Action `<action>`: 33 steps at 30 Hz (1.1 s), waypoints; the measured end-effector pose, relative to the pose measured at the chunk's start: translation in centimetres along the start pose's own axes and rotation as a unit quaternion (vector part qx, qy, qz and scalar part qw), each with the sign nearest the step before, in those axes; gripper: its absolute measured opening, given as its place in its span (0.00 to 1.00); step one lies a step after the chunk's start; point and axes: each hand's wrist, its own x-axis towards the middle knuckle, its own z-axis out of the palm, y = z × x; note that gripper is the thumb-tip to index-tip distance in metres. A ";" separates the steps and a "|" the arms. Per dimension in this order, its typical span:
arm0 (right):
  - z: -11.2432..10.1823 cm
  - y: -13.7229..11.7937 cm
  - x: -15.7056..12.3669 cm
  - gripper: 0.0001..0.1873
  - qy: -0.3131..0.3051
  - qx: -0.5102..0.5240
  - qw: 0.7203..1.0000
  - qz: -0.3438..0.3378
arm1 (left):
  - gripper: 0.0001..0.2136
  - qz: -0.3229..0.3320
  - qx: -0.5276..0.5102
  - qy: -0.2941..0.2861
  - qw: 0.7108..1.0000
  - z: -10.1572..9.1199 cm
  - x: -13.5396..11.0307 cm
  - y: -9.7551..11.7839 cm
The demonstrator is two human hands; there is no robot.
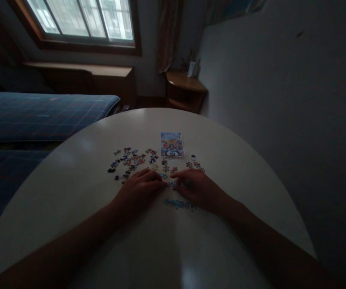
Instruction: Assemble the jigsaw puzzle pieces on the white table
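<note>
My left hand [138,188] and my right hand [198,188] rest on a round white table [85,168], fingertips meeting over a small cluster of joined puzzle pieces [171,184]. Both hands have their fingers drawn together in a pinch on these pieces. A short strip of assembled blue pieces [179,204] lies just below the right hand. Several loose puzzle pieces [130,160] are scattered beyond the left hand, and a few more loose pieces [194,163] lie beyond the right. A printed reference picture card [172,144] lies flat further back.
A bed with a blue checked cover [40,114] stands to the left of the table. A wooden corner shelf [185,90] with small items sits under the window [82,18]. A plain wall runs along the right.
</note>
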 end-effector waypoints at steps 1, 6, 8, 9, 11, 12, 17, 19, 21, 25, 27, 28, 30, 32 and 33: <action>-0.1 -0.1 0.0 0.13 0.006 0.006 1.000 0.011 | 0.09 -0.001 -0.001 0.000 1.000 0.0 0.0 0.0; -0.3 -0.4 -0.1 0.07 0.011 0.017 1.000 0.016 | 0.08 0.002 -0.001 0.002 1.000 0.0 0.0 0.1; -0.2 -0.3 0.0 0.07 0.003 0.009 1.000 -0.005 | 0.08 0.004 -0.001 0.005 1.000 0.0 0.0 0.0; 0.0 -0.3 0.1 0.07 0.000 0.003 1.000 -0.014 | 0.08 0.005 -0.001 0.006 1.000 0.0 0.0 0.0; 0.2 -0.3 0.2 0.08 0.004 -0.011 1.000 -0.017 | 0.09 0.009 -0.002 0.011 1.000 0.0 0.0 0.0; 0.3 -0.3 0.2 0.09 0.008 -0.017 1.000 -0.011 | 0.09 0.010 -0.002 0.011 1.000 0.0 0.0 0.0; 0.5 -0.3 0.3 0.11 0.021 -0.019 1.000 0.012 | 0.09 0.006 -0.001 0.002 1.000 -0.1 0.0 -0.1; 0.3 -0.3 0.2 0.13 0.018 -0.012 1.000 0.012 | 0.09 0.006 0.001 0.001 1.000 -0.1 0.0 0.0; 0.1 -0.1 0.0 0.16 0.011 -0.009 1.000 0.008 | 0.09 0.008 0.006 0.001 1.000 -0.1 0.1 0.0; -0.4 0.0 -0.2 0.18 -0.004 -0.029 1.000 -0.006 | 0.09 0.009 0.007 -0.001 1.000 -0.2 0.0 0.0; -0.5 0.0 -0.3 0.17 -0.009 -0.047 0.999 -0.006 | 0.09 0.008 0.004 -0.004 1.000 -0.2 0.0 0.1; -0.5 -0.1 -0.3 0.16 -0.010 -0.053 0.999 -0.003 | 0.09 0.007 0.004 -0.003 1.000 -0.2 0.0 0.1; -0.5 -0.2 -0.2 0.15 -0.012 -0.059 0.998 0.006 | 0.09 0.006 0.006 -0.003 1.000 -0.2 0.1 0.1; -0.4 -0.4 -0.2 0.13 -0.011 -0.061 0.998 0.010 | 0.09 0.009 0.011 0.000 1.000 -0.2 0.1 0.1; -0.4 -0.4 -0.1 0.11 -0.011 -0.066 0.998 0.009 | 0.09 0.013 0.014 0.002 1.000 -0.2 0.1 0.1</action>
